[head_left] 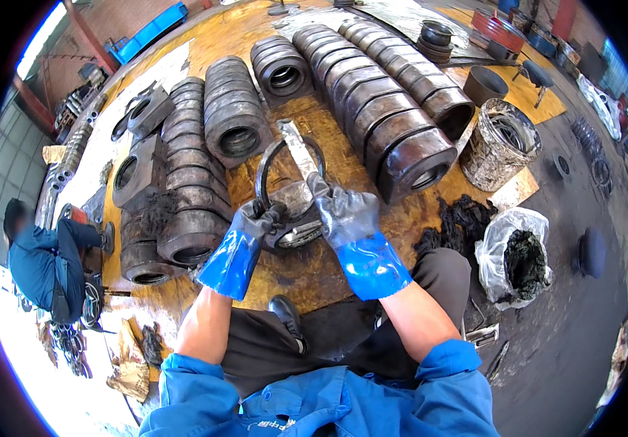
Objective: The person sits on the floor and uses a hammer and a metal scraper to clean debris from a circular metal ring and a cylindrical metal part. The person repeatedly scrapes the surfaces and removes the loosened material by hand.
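Note:
My left hand point(257, 220), in a grey-and-blue rubber glove, is closed on the lower left side of a thin dark metal ring point(262, 173), which is tilted up in front of me. My gloved right hand point(348, 213) grips the lower end of a flat, pale, bar-like tool point(297, 149). The tool slants up across the ring's opening; whether it touches the ring, I cannot tell. Behind and below the ring sits a metal block point(293, 195), partly hidden by my hands.
Rows of dark metal blocks with round bores point(379, 109) lie on the yellow boards beyond my hands. At right are a grimy bucket point(500, 149), black rags point(460, 224) and a plastic-lined container point(514, 255). A person in blue point(55, 262) sits at left.

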Demonstrator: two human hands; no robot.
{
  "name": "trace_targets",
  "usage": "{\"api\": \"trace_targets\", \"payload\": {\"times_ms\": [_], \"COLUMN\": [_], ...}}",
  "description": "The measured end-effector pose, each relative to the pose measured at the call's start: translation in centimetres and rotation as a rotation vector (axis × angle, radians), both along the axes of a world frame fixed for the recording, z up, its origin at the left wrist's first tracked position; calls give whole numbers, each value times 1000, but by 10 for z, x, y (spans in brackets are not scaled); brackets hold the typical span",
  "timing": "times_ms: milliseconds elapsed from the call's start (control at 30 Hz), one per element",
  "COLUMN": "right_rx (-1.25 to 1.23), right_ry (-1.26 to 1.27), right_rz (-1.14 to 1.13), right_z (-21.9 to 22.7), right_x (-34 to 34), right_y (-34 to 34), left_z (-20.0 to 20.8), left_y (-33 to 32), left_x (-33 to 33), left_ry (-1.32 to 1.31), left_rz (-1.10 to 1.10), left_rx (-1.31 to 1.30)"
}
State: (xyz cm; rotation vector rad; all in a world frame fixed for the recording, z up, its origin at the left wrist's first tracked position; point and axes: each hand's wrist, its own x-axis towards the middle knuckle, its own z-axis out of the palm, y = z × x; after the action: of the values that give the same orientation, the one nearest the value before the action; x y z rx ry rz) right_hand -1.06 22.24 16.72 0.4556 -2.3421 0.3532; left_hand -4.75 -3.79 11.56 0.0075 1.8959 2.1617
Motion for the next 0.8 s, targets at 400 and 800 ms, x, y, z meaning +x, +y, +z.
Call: {"api": "trace_targets", "payload": {"times_ms": [400,800], "right_rx": [-183,-237], "right_ry": [-261,-223], "right_rz": [78,204], "right_z": [5,-17], "right_x": [54,56], "right_y": [-19,-33], "left_z": [48,38], "left_y": [7,8], "left_x": [-13,-11], "left_ry": [329,455], "left_rz": [458,469], "left_rx": [195,164]}}
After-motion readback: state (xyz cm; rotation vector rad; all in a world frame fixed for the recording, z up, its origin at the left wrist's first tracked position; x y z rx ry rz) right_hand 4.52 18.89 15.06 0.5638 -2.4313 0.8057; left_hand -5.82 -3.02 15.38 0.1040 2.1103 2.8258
